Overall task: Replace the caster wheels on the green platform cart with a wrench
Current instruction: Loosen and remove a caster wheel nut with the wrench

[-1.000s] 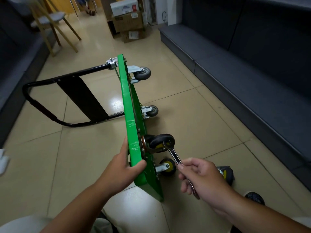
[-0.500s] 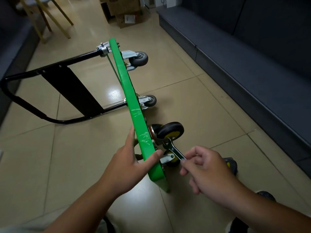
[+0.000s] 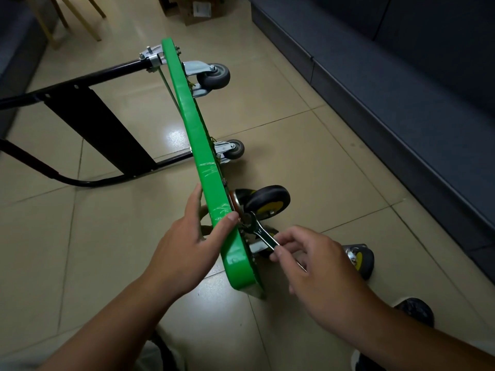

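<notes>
1 wide-angle view only, from the person's head: it faces forward and steeply down at the tiled floor (image 3: 308,162), close above the green platform cart (image 3: 192,116).

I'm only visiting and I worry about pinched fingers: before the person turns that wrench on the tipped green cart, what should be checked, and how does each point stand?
1. Cart steadied: the left hand grips the edge of the green cart, which is tipped on its side. Ok.
2. Tool held: the right hand pinches the handle of the wrench. Ok.
3. Wrench head seated on the fastener at the black-and-yellow caster: cannot tell.
4. Left thumb clear: its tip lies right beside the wrench head. Probably not ok.
5. Loose caster within reach: it lies on the floor just past the right hand. Ok.
</notes>
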Action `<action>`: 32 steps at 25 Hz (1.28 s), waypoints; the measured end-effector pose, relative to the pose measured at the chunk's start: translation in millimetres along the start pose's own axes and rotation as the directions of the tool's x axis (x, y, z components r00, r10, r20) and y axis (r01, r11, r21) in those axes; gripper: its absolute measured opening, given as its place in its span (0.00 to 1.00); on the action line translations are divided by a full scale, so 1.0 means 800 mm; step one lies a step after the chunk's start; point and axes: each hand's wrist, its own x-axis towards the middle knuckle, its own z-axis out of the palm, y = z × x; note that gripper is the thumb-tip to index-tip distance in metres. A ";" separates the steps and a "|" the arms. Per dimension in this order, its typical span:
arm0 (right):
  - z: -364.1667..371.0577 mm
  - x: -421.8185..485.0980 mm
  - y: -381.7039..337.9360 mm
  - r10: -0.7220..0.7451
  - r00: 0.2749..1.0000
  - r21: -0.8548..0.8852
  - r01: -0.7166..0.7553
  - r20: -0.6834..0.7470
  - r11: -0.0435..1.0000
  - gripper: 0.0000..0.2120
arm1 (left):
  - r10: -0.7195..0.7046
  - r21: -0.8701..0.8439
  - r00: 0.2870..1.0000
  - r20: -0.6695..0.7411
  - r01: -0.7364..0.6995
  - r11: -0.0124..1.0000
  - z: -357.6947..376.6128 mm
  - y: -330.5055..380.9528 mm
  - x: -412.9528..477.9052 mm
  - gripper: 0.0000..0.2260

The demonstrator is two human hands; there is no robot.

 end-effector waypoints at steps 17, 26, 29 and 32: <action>0.039 -0.023 -0.001 0.011 0.986 0.431 -0.084 0.169 0.898 0.17 | 0.095 -0.247 0.995 0.042 -0.082 0.965 0.003 -0.014 0.008 0.39; 0.042 -0.005 0.018 0.062 0.995 0.441 -0.088 0.074 0.893 0.14 | 0.109 -0.321 0.987 0.116 -0.067 0.945 -0.004 -0.010 0.009 0.42; 0.046 -0.003 0.016 0.058 0.998 0.437 -0.066 0.033 0.897 0.11 | 0.105 -0.327 0.987 0.121 -0.060 0.943 -0.005 -0.011 0.009 0.42; 0.050 0.000 0.019 0.031 0.999 0.418 -0.026 -0.006 0.908 0.08 | 0.097 -0.339 0.988 0.122 -0.051 0.940 -0.003 -0.012 0.010 0.40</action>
